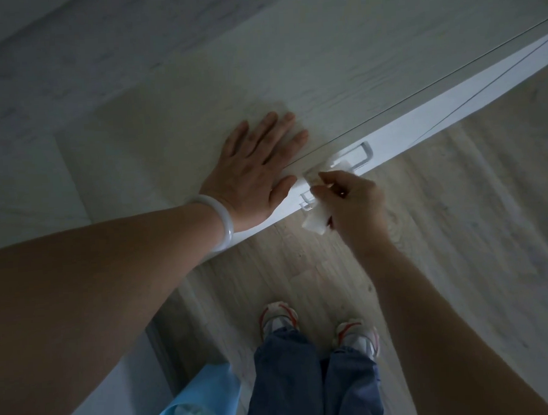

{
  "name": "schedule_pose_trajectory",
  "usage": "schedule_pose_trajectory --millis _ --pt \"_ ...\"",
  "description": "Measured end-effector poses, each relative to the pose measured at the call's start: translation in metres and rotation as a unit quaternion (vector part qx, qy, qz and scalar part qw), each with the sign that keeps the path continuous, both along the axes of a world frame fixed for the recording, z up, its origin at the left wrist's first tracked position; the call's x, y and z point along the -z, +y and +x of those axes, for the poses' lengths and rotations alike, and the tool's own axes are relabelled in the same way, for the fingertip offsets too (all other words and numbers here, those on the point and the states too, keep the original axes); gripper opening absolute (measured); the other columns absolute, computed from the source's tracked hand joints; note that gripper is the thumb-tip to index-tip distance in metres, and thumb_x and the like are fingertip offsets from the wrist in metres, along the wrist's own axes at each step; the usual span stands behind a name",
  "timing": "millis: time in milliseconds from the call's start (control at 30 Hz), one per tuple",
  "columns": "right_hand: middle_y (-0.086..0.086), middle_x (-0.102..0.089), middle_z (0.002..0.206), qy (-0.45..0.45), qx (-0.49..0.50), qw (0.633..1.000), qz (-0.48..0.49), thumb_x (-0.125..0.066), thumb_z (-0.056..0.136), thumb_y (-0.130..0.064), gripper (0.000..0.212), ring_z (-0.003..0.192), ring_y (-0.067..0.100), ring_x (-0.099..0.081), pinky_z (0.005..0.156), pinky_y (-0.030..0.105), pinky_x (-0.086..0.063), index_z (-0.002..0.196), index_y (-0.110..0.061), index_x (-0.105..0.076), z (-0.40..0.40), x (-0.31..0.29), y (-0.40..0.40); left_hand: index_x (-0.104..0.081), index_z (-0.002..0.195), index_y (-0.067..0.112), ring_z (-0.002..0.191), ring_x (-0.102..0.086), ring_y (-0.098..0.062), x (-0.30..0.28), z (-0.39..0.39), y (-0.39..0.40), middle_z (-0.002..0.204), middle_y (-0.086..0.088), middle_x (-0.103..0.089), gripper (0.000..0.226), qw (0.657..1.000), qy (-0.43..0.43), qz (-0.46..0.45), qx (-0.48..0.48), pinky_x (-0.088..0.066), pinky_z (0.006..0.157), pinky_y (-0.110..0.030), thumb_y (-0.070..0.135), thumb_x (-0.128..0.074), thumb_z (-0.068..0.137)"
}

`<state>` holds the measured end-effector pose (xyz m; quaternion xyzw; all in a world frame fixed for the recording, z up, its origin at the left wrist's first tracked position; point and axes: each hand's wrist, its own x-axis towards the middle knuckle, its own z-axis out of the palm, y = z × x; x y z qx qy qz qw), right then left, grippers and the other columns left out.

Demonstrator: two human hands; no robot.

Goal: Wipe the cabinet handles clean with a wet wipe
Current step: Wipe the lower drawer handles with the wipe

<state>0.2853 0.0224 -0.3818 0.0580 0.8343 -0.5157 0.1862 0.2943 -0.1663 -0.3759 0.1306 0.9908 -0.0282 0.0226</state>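
the left hand lies flat and spread wide on the pale counter, holding nothing, just beside the front edge. below that edge, the right hand pinches a white wet wipe against the nearer cabinet handle; part of the wipe also shows just past the fingers. a second cabinet handle sits farther along the edge, partly covered by the wipe. a white bangle circles the left wrist.

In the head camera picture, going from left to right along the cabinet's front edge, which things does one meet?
White bracelet → left hand, flat on the cabinet top → wet wipe in the right hand → upper handle.
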Motion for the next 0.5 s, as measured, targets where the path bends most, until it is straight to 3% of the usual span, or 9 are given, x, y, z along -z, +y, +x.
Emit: schedule_pose_trajectory --millis 100,167,333,400,500 --pt "0.011 -0.067 0.074 -0.006 0.076 0.997 -0.029 -0.073 0.084 -0.017 0.015 0.045 0.014 -0.057 0.041 0.027 -0.051 0.096 -0.026 -0.07 -0.019 -0.003 0.022 -0.023 0.155 0.024 0.15 -0.017 -0.026 0.0 0.0 0.0 0.163 -0.005 -0.017 0.061 1.0 0.003 0.001 0.004 -0.016 0.119 -0.05 0.044 -0.029 0.098" --pt "0.021 -0.066 0.077 -0.011 0.125 0.99 -0.066 -0.073 0.084 -0.015 0.015 0.039 0.013 -0.052 0.038 0.023 -0.043 0.097 -0.022 -0.071 -0.023 -0.002 0.026 -0.022 0.155 0.024 0.15 -0.017 -0.026 0.001 -0.001 0.0 0.163 -0.005 -0.017 0.061 1.0 0.003 0.001 0.005 -0.016 0.119 -0.05 0.044 -0.029 0.098" --pt "0.001 -0.066 0.083 -0.024 0.006 1.0 -0.012 -0.073 0.083 -0.017 0.015 0.064 0.021 -0.068 0.051 0.033 -0.057 0.084 -0.029 -0.063 -0.002 0.002 -0.005 -0.022 0.155 0.023 0.15 -0.016 -0.025 0.001 -0.001 0.0 0.163 -0.005 -0.017 0.061 1.0 0.002 0.001 -0.001 -0.017 0.119 -0.05 0.046 -0.026 0.098" --pt "-0.001 -0.065 0.072 -0.016 -0.003 1.0 -0.011 -0.075 0.082 -0.017 0.02 0.056 0.018 -0.066 0.048 0.034 -0.056 0.076 -0.033 -0.064 -0.007 -0.003 0.002 -0.021 0.155 0.023 0.15 -0.016 -0.025 0.001 0.0 0.0 0.163 -0.004 -0.016 0.061 1.0 0.002 0.0 0.001 -0.016 0.119 -0.05 0.045 -0.026 0.098" --pt "0.013 -0.067 0.07 -0.007 0.068 0.996 -0.052 -0.075 0.082 -0.013 0.013 0.04 0.016 -0.056 0.039 0.028 -0.048 0.081 -0.026 -0.07 -0.019 -0.006 0.024 -0.021 0.155 0.024 0.15 -0.017 -0.025 0.001 -0.001 -0.002 0.163 -0.004 -0.016 0.061 1.0 0.005 0.003 0.004 -0.016 0.119 -0.05 0.045 -0.028 0.098"
